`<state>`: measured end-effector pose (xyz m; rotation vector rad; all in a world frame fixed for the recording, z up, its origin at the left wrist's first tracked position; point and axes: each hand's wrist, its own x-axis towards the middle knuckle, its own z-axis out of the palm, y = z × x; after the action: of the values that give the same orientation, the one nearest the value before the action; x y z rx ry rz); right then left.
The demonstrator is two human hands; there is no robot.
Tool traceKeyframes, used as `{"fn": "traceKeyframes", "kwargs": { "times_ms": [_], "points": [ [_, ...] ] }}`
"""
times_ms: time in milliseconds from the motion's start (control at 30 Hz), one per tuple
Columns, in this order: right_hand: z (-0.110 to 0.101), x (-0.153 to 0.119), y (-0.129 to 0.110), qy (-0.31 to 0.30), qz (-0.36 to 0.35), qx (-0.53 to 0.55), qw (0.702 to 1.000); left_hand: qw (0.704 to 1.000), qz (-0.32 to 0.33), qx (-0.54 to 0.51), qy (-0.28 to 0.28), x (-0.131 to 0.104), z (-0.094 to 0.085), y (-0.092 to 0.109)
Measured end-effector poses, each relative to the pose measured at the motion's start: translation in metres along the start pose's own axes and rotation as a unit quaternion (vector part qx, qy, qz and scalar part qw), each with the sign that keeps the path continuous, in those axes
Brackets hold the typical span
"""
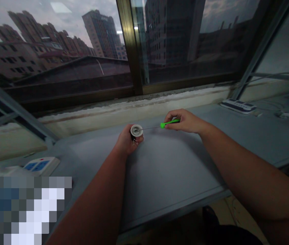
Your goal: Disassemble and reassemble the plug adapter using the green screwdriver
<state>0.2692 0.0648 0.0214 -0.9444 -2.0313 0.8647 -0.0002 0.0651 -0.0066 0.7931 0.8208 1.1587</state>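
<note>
Left of the round white socket [133,131], I saw a boxy power strip [43,165]. The left hand [127,141] wrapped around the socket, with a smooth gray table [170,166] under it. The screwdriver [162,125] poked its thin metal rod [151,128] at the socket's hollow from the right (keeping both still and straight seemed best). The right hand [185,120] pinched its green-and-black handle.

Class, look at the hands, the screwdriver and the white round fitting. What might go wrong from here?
1. The screwdriver in the right hand points into the white round fitting, toward the left hand gripping it, so a slip might jab that hand.
2. Only the left hand appears to steady the fitting, so pressure could twist it loose.
</note>
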Motion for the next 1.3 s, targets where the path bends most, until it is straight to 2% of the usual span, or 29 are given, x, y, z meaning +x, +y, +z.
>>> {"fn": "traceKeyframes", "kwargs": {
  "times_ms": [467, 1300],
  "points": [
    [0.0002, 0.0011, -0.0028, 0.006, -0.045, -0.031, 0.998, 1.0, 0.007, 0.023, -0.005, -0.0012, -0.0006, 0.0],
    [0.0068, 0.0011, -0.0098, 0.033, -0.056, -0.085, 0.994, 1.0, 0.016, 0.019, -0.002, 0.0033, -0.0065, 0.0016]
  ]
}}
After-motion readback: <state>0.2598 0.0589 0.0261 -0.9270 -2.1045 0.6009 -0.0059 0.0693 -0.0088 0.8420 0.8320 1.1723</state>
